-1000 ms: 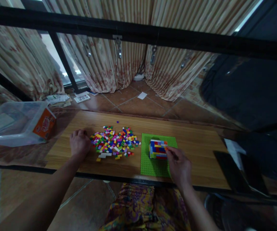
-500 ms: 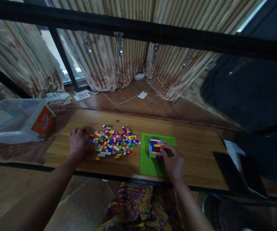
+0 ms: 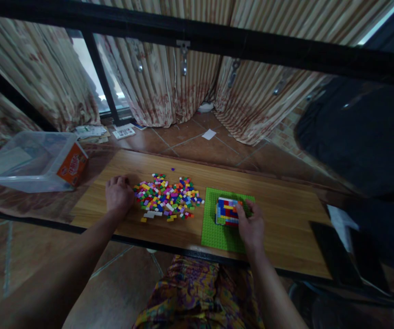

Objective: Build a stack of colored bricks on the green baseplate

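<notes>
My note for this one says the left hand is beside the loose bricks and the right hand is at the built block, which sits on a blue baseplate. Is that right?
Not quite: the head view shows that the baseplate is green, not blue. The left hand is beside the loose bricks, and the right hand is at the built block.

Studded plastic baseplate [image 3: 214, 236], smooth plastic bricks [image 3: 170, 197], wood-grain tabletop [image 3: 286, 219], clear plastic bin [image 3: 42, 183], cloth curtains [image 3: 157, 91]

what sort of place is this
Probably a room in a home: long patterned curtains hang to a tiled floor, and a low wooden table holds a spread of colourful toy bricks.
</notes>
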